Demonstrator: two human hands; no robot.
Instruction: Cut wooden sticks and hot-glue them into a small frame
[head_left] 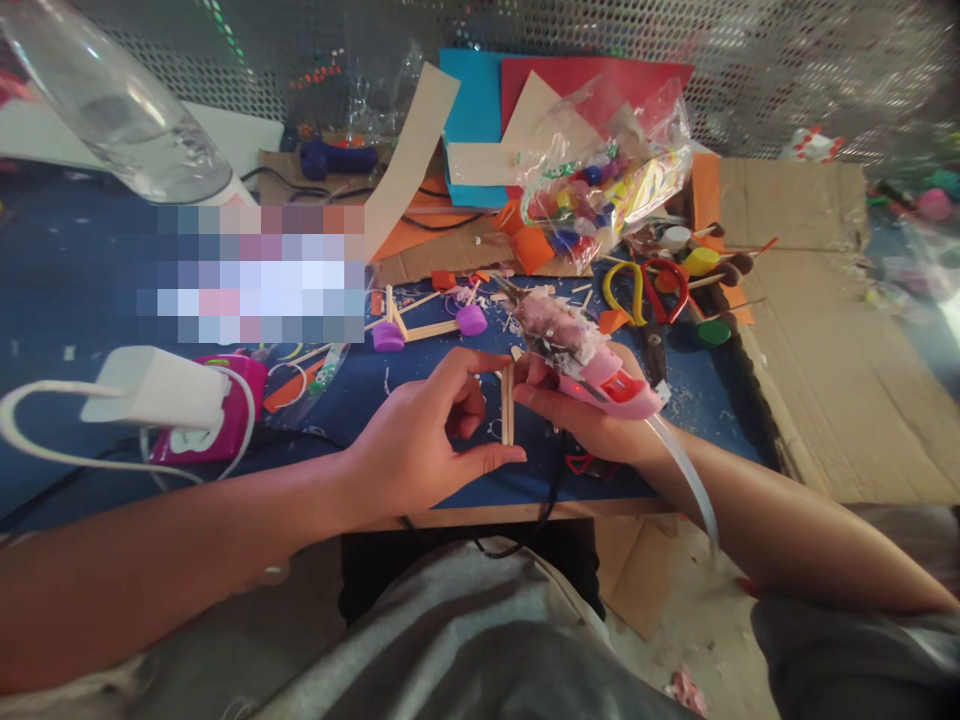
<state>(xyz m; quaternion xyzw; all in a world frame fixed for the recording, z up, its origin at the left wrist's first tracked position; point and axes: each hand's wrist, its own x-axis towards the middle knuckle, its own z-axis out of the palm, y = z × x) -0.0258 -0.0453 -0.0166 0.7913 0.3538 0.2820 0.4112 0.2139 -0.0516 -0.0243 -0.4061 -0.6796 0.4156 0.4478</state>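
My left hand (pixel 420 430) is closed, with thumb and forefinger pinching the two ends of a short upright piece of wooden sticks (pixel 508 405). My right hand (pixel 592 425) grips a pink hot glue gun (pixel 585 355), its nozzle pointing up and left. The right fingertips sit against the right side of the sticks. A clear glue stick (pixel 686 475) trails from the back of the gun. Just beyond my hands lies a small stick frame (pixel 427 330) with purple bottle caps (pixel 472 320) fixed to it.
Red-and-yellow handled scissors (pixel 652 300) lie behind the glue gun. At the left are a white charger (pixel 154 390) in a magenta power socket (pixel 251 385) and a water bottle (pixel 157 130). A plastic bag of craft bits (pixel 611 185) and cardboard (pixel 847 370) lie behind and right.
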